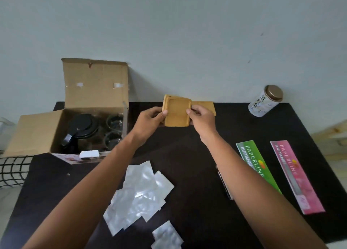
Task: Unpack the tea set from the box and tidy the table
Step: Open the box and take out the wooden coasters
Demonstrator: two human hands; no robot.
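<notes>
I hold a small stack of square wooden coasters (176, 113) above the far middle of the black table (187, 155). My left hand (150, 120) grips the stack's left edge and my right hand (201, 118) pinches its right edge. Another wooden coaster (205, 106) lies on the table just behind my right hand. The open cardboard box (93, 91) stands at the far left, flaps up. Inside it sit a teapot with a black lid (81, 126) and glass cups (114, 122).
Several silvery foil sachets (140, 194) lie scattered near the front middle. A green booklet (251, 158) and a pink booklet (294, 173) lie at the right, a dark pen (224, 183) beside them. A tin with a bronze lid (264, 102) lies at the far right.
</notes>
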